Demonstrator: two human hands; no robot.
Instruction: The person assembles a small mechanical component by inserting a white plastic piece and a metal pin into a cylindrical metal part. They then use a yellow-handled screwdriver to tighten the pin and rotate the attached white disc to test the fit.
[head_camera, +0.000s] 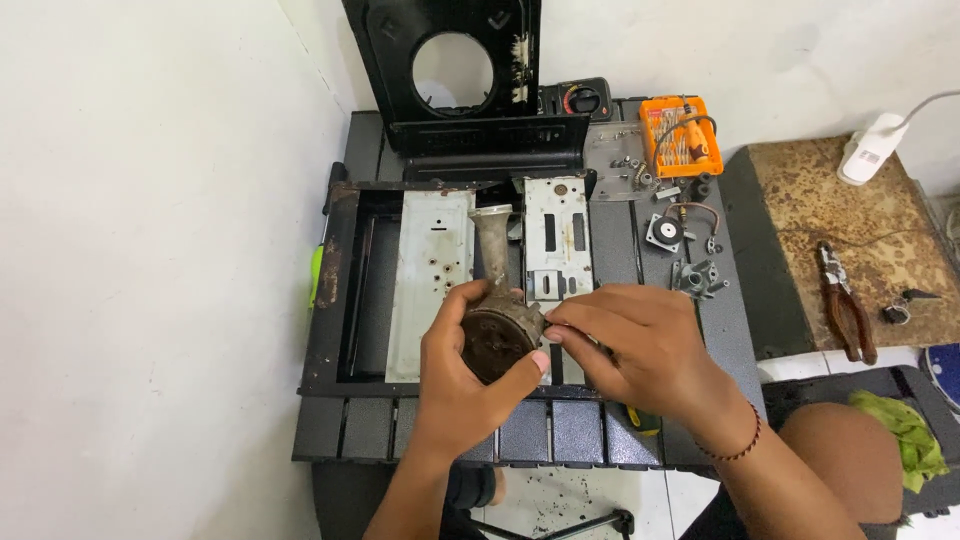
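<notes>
My left hand (455, 375) grips a rusty round burner head (497, 338) whose grey trumpet-shaped tube (492, 240) points away from me. My right hand (640, 345) pinches at the burner's right side with thumb and fingertips; what is between them is hidden. Both hands are over a dismantled black stove frame (330, 300). Two bare metal plates lie in it, one on the left (430, 270) and one with slots on the right (557, 245).
A black stove cover with a round hole (455, 70) leans on the wall. An orange screwdriver bit set (680, 135), small valve parts (695, 275), a multimeter (578, 98), pliers (845, 310) on a rusty board, and a green cloth (905, 430) lie to the right.
</notes>
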